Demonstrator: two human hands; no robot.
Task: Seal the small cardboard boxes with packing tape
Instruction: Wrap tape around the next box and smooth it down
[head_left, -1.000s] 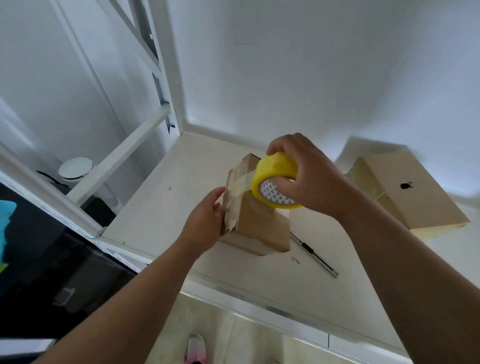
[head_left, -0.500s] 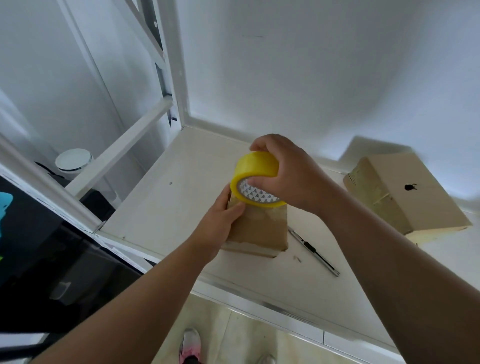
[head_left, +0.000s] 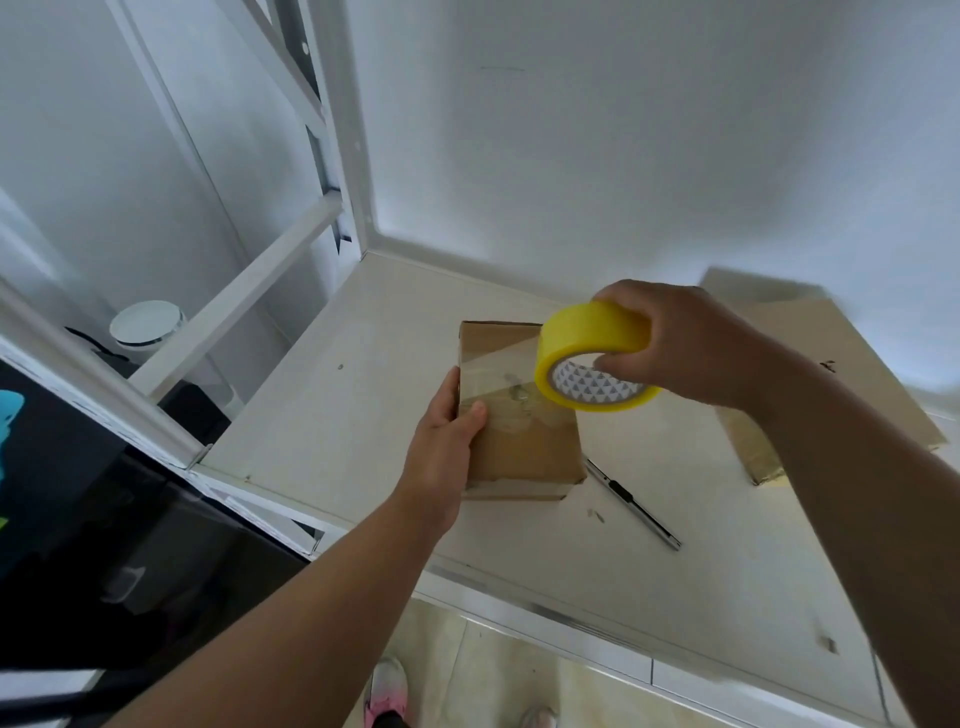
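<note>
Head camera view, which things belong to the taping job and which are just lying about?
In the job: small cardboard box, held by the left hand; yellow tape roll, gripped by the right hand; clear tape strip across the box.
Lying about: utility knife beside the box, untouched; larger cardboard box at right; white round container below left.

small box (head_left: 519, 436): left edge lies under the left hand (head_left: 444, 447); far right corner sits behind the tape roll (head_left: 592, 358).
tape roll: far rim is covered by the fingers of the right hand (head_left: 680, 348).
larger box (head_left: 857, 332): blurred; near part is hidden by the right forearm.
knife (head_left: 636, 506): blade too small to tell.
shoes (head_left: 387, 696): cut off by the bottom edge.
blue object (head_left: 8, 431): cut off at the left edge, unidentifiable.
</note>
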